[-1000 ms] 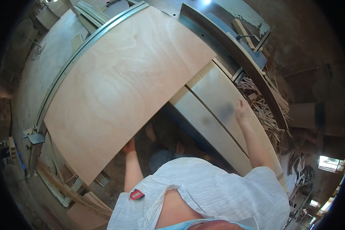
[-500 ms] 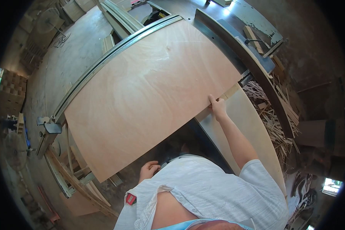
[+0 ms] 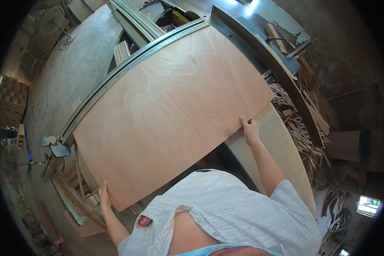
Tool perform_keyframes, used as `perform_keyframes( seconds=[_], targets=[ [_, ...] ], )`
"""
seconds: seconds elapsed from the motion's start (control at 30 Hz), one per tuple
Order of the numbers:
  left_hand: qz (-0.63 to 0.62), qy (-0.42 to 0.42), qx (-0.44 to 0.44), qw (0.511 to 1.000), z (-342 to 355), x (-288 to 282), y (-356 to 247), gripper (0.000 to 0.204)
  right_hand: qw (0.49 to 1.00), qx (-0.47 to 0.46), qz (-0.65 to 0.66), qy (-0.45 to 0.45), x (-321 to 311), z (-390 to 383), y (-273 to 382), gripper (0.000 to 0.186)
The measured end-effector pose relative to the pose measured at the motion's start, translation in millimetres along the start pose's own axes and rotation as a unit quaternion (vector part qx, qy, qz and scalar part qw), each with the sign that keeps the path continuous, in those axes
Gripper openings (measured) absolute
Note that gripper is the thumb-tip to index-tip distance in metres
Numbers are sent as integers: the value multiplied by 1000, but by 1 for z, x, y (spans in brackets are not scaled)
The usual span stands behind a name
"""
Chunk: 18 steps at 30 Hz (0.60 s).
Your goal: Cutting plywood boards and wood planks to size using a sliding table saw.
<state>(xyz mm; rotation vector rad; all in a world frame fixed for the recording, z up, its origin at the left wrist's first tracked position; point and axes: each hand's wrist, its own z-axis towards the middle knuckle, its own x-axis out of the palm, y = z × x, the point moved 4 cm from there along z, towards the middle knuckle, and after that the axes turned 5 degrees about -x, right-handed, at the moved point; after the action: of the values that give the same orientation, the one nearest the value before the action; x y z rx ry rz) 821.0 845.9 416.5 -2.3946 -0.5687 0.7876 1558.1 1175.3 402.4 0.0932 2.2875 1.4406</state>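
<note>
The panel [image 3: 173, 115] lies across the middle of the view, one long edge along the rail [image 3: 136, 64], which runs from 9 to 12 o'clock; whether the two touch throughout cannot be told. Its corner at 3 o'clock overlaps the table [image 3: 281, 149], while its corner at 7 o'clock hangs clear of it.

At 3 o'clock the near edge is pinched by the right hand [image 3: 250, 129], thumb laid on top, the other fingers curled and partly hidden. At 8 o'clock the short edge is met by the left hand [image 3: 104, 196]; its fingers point up along the edge, but whether anything is pinched cannot be told.

For steady handling, the long edge is best pressed evenly to the rail, with the overhanging corner supported by the left hand so that the panel is not twisted. The side toward the fence [image 3: 269, 64], between 1 and 2 o'clock, should be watched for rubbing.

No container is plainly seen. Wood strips [image 3: 301, 128] are heaped at 3 o'clock; whether they are held in a bin cannot be told. Beyond them, a dim drum [image 3: 345, 147] is seen, its contents hidden.
</note>
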Motion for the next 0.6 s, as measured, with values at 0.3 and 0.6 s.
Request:
perform_keyframes(
  seconds=[0.3,0.6],
  targets=[
    [-68,37,-19,997,13,5,1,69,1000,-7,22,-17,4,4,5,42],
    [-13,-40,34,999,-12,47,-29,56,997,-4,44,-59,-9,34,8,44]
  ],
)
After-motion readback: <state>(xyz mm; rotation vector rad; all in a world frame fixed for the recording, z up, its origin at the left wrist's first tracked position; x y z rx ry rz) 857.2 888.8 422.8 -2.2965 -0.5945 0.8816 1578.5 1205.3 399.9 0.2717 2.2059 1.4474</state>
